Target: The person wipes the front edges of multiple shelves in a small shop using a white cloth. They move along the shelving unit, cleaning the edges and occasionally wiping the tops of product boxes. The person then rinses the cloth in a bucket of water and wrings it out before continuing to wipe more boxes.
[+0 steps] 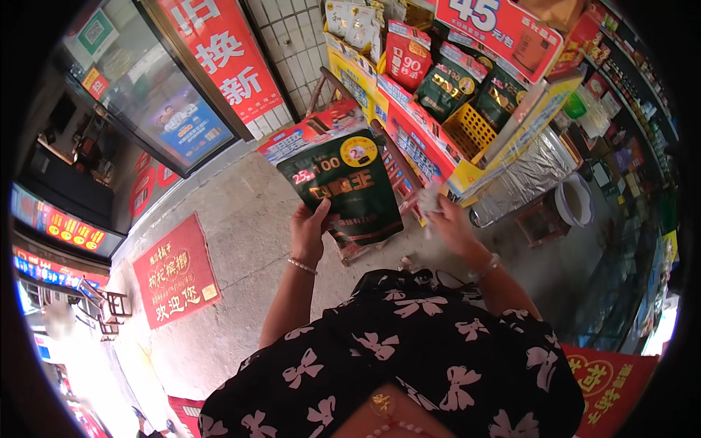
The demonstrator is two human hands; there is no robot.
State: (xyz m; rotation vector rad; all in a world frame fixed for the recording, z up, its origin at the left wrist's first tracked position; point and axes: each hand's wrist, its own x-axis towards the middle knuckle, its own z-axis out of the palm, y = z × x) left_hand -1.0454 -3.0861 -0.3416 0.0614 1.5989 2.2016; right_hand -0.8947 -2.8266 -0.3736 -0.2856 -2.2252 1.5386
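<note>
My left hand (310, 227) grips the lower left edge of a dark green product bag (350, 191), its thumb on the front. The bag has a red and white header strip across its top and a round yellow sticker. My right hand (452, 219) is closed around a crumpled whitish cloth (429, 200), to the right of the bag and apart from it. Beyond my hands, a red and yellow display stand holds a red bag (408, 57), green bags (450, 85) and a yellow perforated plastic basket (471, 131).
A wooden chair (394, 169) stands partly behind the held bag. A silvery wrapped surface (526, 172) and a pale bucket (575, 200) are at the right, beside loaded shelves. A red mat (176, 271) lies on the concrete floor at left, near a glass door (159, 93).
</note>
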